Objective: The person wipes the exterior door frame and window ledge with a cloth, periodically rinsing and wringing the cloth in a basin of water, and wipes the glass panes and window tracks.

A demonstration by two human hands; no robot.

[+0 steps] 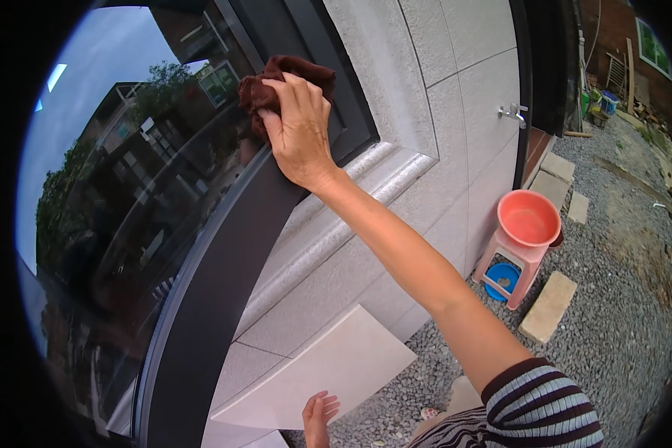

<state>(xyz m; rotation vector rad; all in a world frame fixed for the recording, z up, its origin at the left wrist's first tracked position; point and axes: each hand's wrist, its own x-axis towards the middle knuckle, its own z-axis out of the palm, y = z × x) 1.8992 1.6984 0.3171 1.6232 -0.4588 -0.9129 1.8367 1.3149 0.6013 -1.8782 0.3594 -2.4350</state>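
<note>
My right hand [302, 131] presses a bunched dark-brown cloth [299, 70] against a window. The cloth lies at the lower corner, where the glass pane [162, 151] meets the dark metal window frame [207, 280]. Fingers and thumb are curled over the cloth, and part of it is hidden beneath them. Low in the view, my left hand [320, 411] holds nothing, its fingers loosely apart. It hangs in front of a pale flat slab [319, 369] that leans at the foot of the wall. Sky, trees and buildings show as reflections in the glass.
A moulded stone sill [341, 227] runs under the window along the tiled wall [476, 117]. A metal tap [513, 113] sticks out near a dark doorway. Right of me, a red basin [529, 218] sits on a pink plastic stool [509, 263]. Blocks [549, 307] lie on gravel [610, 280].
</note>
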